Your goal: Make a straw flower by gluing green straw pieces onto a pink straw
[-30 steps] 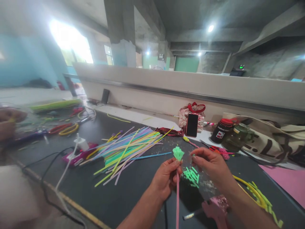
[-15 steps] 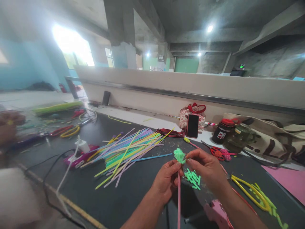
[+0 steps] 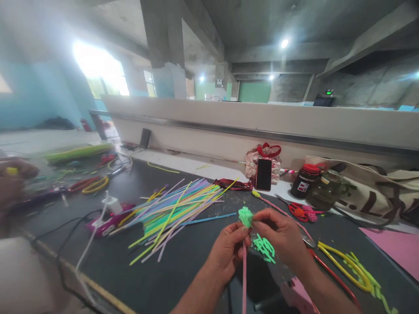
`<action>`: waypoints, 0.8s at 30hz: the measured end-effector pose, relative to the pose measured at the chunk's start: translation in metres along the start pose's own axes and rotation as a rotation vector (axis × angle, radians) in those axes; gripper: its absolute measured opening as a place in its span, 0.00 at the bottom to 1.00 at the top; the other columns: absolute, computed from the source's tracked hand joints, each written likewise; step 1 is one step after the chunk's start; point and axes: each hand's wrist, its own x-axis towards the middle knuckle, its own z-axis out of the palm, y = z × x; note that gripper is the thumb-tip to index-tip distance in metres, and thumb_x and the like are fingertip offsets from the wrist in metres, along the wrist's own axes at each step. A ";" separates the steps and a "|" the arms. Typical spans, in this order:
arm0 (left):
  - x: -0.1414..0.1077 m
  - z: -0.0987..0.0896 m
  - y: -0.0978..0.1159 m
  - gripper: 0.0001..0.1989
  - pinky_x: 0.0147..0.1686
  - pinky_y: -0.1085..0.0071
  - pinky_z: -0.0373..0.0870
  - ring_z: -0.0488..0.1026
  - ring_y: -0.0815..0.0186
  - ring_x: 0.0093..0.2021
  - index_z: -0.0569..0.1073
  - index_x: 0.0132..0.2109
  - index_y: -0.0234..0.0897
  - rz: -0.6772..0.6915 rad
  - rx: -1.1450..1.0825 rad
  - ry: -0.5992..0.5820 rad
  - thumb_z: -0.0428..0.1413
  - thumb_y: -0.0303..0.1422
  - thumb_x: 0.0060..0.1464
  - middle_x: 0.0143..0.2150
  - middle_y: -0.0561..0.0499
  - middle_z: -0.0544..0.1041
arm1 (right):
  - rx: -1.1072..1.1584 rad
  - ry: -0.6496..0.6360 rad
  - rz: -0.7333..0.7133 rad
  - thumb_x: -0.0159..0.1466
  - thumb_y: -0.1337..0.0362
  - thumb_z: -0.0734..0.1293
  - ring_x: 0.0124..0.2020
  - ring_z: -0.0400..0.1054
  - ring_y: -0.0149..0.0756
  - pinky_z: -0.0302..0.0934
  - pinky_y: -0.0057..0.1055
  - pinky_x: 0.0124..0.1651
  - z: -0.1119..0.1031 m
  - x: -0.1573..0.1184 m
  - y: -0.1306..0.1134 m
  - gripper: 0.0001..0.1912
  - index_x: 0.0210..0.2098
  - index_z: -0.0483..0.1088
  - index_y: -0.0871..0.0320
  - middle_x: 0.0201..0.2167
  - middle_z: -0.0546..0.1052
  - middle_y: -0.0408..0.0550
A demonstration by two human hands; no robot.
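Note:
My left hand (image 3: pixel 229 246) is closed around the top of a pink pipe cleaner stem (image 3: pixel 244 279), which hangs straight down. A bunched cluster of short mint-green pipe cleaner pieces (image 3: pixel 245 216) sits at the stem's upper end, just above my left thumb and fingers. On the cluster's right side, my right hand (image 3: pixel 278 229) pinches at its edge; the short green piece in its fingertips is mostly hidden. Below and between the hands, a small pile of cut green pieces (image 3: pixel 264 248) lies on the dark table.
Long coloured pipe cleaners (image 3: pixel 176 213) lie spread at left, beside a purple power strip (image 3: pixel 111 218). Yellow-handled pliers (image 3: pixel 343 266) and red-handled scissors (image 3: pixel 297 211) lie at right. A phone (image 3: pixel 263 174), a bottle (image 3: pixel 304 181) and a canvas bag (image 3: pixel 366 192) stand behind. Another person's hand (image 3: pixel 19 174) shows far left.
My right fingertips have moved slightly left, closer against the green cluster. The green piece that showed between them is now mostly hidden. My left hand keeps its hold on the stem.

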 end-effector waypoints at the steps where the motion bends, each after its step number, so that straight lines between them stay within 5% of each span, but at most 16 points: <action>1: 0.000 0.000 0.000 0.11 0.09 0.84 0.46 0.54 0.82 0.09 0.67 0.28 0.31 0.002 0.010 0.002 0.60 0.32 0.37 0.14 0.58 0.67 | -0.005 0.007 -0.022 0.54 0.65 0.63 0.24 0.64 0.31 0.58 0.26 0.27 0.001 0.000 0.000 0.03 0.26 0.68 0.58 0.22 0.71 0.42; 7: 0.000 0.002 0.000 0.10 0.10 0.83 0.46 0.54 0.82 0.09 0.67 0.25 0.31 0.019 0.026 -0.006 0.59 0.33 0.37 0.14 0.58 0.65 | -0.040 0.057 -0.189 0.54 0.68 0.63 0.29 0.64 0.33 0.58 0.27 0.31 0.003 0.002 0.005 0.03 0.26 0.69 0.57 0.26 0.70 0.44; 16: -0.001 0.003 0.001 0.09 0.10 0.84 0.47 0.53 0.82 0.10 0.66 0.25 0.32 0.057 -0.026 -0.009 0.58 0.32 0.39 0.13 0.59 0.63 | -0.092 0.073 -0.245 0.54 0.68 0.64 0.25 0.61 0.29 0.55 0.26 0.26 0.002 -0.003 0.000 0.06 0.33 0.68 0.55 0.29 0.67 0.44; 20: -0.004 0.002 0.004 0.09 0.10 0.84 0.47 0.52 0.82 0.09 0.66 0.25 0.32 0.069 -0.046 -0.056 0.58 0.32 0.38 0.14 0.59 0.63 | 0.019 0.062 -0.084 0.51 0.67 0.65 0.22 0.57 0.26 0.53 0.24 0.23 -0.001 -0.008 -0.009 0.14 0.38 0.63 0.55 0.28 0.65 0.41; 24: -0.008 0.003 0.005 0.10 0.09 0.83 0.46 0.53 0.82 0.10 0.69 0.27 0.31 0.077 -0.031 -0.069 0.60 0.32 0.35 0.14 0.58 0.63 | 0.332 -0.120 0.123 0.50 0.63 0.67 0.20 0.56 0.23 0.50 0.21 0.20 0.006 -0.011 -0.011 0.14 0.34 0.61 0.57 0.26 0.65 0.39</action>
